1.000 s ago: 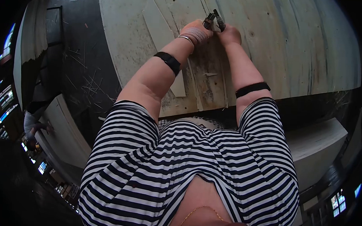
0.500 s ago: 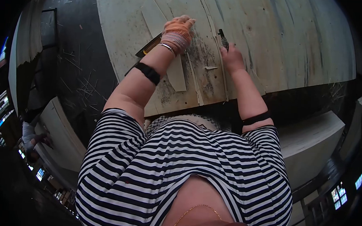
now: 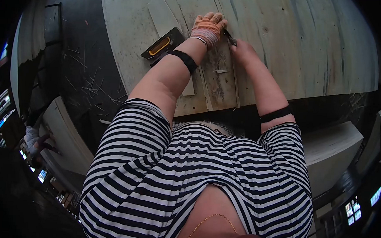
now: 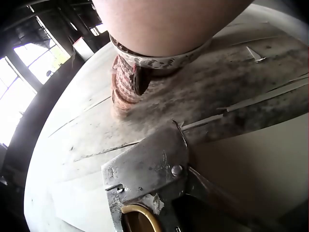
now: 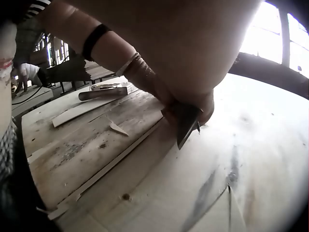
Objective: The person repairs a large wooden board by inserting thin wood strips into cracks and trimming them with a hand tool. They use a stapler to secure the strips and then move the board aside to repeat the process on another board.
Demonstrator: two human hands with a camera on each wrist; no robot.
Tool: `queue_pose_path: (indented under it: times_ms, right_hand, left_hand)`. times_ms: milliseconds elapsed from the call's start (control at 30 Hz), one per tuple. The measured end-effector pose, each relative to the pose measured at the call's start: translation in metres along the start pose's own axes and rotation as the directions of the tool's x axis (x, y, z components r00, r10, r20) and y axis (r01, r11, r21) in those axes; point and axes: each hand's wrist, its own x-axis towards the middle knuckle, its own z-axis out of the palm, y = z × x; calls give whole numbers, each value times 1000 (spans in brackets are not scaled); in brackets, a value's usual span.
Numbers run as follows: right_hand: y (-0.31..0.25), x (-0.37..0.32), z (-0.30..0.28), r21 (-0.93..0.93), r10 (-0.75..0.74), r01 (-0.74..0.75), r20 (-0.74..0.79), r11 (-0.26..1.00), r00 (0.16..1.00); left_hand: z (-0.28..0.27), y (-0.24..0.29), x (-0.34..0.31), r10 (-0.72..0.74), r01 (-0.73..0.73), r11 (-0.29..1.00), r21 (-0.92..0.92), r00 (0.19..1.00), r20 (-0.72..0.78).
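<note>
My left hand point(image 3: 208, 27), in an orange and white glove, rests on the wooden sheet with its fingers extended. Close by on the right, my bare right hand point(image 3: 243, 51) grips a dark knife-like tool point(image 3: 230, 38) with a wrapped handle. The right wrist view shows its wide dark blade point(image 5: 187, 124) pointing down at the sheet, beside the fingers point(image 5: 207, 108). A metal staple gun point(image 3: 163, 43) with a yellow-edged handle opening lies left of my left wrist, untouched; the left wrist view shows its body point(image 4: 149, 164) up close. The fingertips of my left hand are hidden in that view.
The sheet point(image 3: 287, 46) has long cracks and narrow strips, with a pale veneer piece point(image 3: 161, 11) and a small splinter point(image 3: 221, 71) on it. Stacked boards point(image 3: 334, 146) stand at the lower right. Another person point(image 3: 38, 142) is at the far left.
My left hand has let go of the dark metal tool, moved left, then returned right toward the knife-like tool. The staple gun is now exposed. My right hand moved down, then slightly up.
</note>
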Motion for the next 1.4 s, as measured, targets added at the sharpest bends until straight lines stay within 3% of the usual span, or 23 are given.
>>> queue_pose_path:
  times_ms: [300,367,400,433,500,600,667,700,733,767,867,900,967,1000,1067,1200,1300,1400]
  right_hand:
    - [-3,-12,-1,27,-12,12,19,1000,1000]
    - [-8,-20,0,-163,79,-78,0,984,997]
    - [-9,-24,-3,-165,84,-84,-3,983,996]
    - [-9,-29,-5,-216,38,-35,10,976,999]
    - [-13,-42,-5,-259,-2,7,19,966,1000]
    - [-18,-61,7,-188,-49,37,-63,982,997]
    - [-11,-58,29,90,160,-141,-260,986,952]
    - [-10,-56,38,90,166,-147,-265,985,950]
    - [-14,-54,47,230,244,-190,-235,954,941]
    - [-17,-51,54,365,316,-231,-193,902,929]
    - [-37,-45,66,341,323,-211,-314,916,893]
    - [-39,-41,72,342,331,-219,-315,914,890]
    - [-38,-28,87,262,331,-237,-420,936,845]
    - [-38,-23,90,262,337,-243,-422,934,841]
    - [-38,-14,94,469,465,-310,-260,827,846]
    - [-58,-20,80,474,521,-377,-218,796,825]
    - [-72,-24,67,433,517,-360,-329,826,790]
    - [-86,-22,54,428,539,-411,-240,805,807]
  left_hand:
    - [-13,-3,2,-6,11,999,-30,990,139]
    - [-12,-4,2,-8,12,999,-33,992,128]
    - [-11,-3,2,-10,14,999,-35,993,118]
    - [-6,-3,1,-5,10,999,-40,993,118]
    - [4,-5,0,4,-3,999,45,1000,-19]
    - [5,-6,0,11,-10,999,36,999,-46]
    - [-9,-5,1,12,-12,1000,-10,1000,-14]
    - [-18,-4,3,8,-7,999,-51,1000,13]
    - [-22,-4,4,3,1,996,-93,999,40]
    - [8,-12,19,-45,57,984,-170,996,72]
    - [-20,0,12,-80,77,994,-78,996,-30]
    - [-33,4,12,-110,115,990,-82,992,63]
    - [-27,4,12,-115,116,989,-94,993,24]
    - [-23,3,13,-128,125,987,-104,992,-18]
    - [-19,1,15,-128,124,986,-110,991,-31]
    - [-19,-1,14,-136,132,982,-134,990,-24]
    - [-10,-3,15,-130,119,981,-153,989,-64]
    - [-17,-2,14,-137,135,982,-132,990,-12]
